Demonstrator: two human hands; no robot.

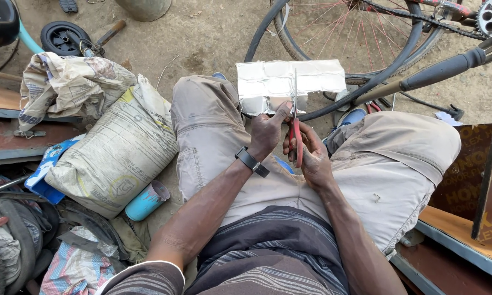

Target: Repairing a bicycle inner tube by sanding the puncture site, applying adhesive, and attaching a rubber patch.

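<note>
Head view looks straight down over my lap, and I take the silver metal sheet (pixel 289 82) as my landmark: it is held up between my knees, above the dirt ground (pixel 213 38), with its lower edge meeting both hands.

My left hand (pixel 267 134) is closed on the sheet's lower edge just left of centre, thumb pressed on top and fingers curled beneath. A black wristwatch (pixel 251 161) sits on that wrist, below the sheet.

My right hand (pixel 310 155) is wrapped snugly round the red handles of a pair of snips (pixel 297 136), just below the sheet's centre. The thin blades run up into the sheet along a vertical line near its middle; I cannot tell how far the blades are parted.

Behind the sheet, on its far side, stands a bicycle wheel (pixel 355 38) with its black tyre curving past the sheet's right edge. A dark bar with a black grip (pixel 442 70) slants off to the right of the sheet. Well left of the sheet lies a grey cement sack (pixel 115 153), with a crumpled paper sack (pixel 66 82) above it and a light-blue can (pixel 146 201) at its lower corner.
</note>
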